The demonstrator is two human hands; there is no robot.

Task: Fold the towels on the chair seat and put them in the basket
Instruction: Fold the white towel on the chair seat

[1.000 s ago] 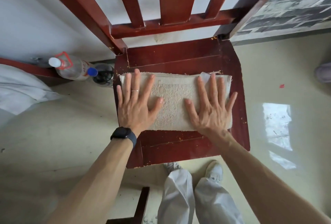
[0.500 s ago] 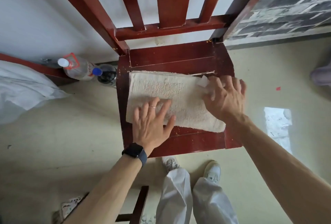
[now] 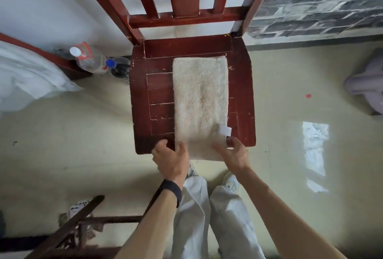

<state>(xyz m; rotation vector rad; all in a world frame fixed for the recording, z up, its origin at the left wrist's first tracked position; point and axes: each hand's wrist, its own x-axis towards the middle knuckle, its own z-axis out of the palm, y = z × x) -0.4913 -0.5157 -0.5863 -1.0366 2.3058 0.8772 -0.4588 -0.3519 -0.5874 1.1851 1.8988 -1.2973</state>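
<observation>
Left hand (image 3: 171, 160) and right hand (image 3: 233, 155) side by side, fingers curled round the towel (image 3: 199, 97)

Towel (image 3: 196, 103): cream terry cloth with a rough, nubby pile and a flatter woven band along one long edge. Chair seat (image 3: 141, 103): dark red varnished wood with a soft gloss, the finish chipped pale at joints and edges. Bottle (image 3: 91, 63): clear plastic with a white cap. Floor (image 3: 279, 144): pale, smooth and glossy, mirroring light. Watch strap (image 3: 172, 192): matt black.

No legible text, not even on the bottle (image 3: 91, 61) label
</observation>
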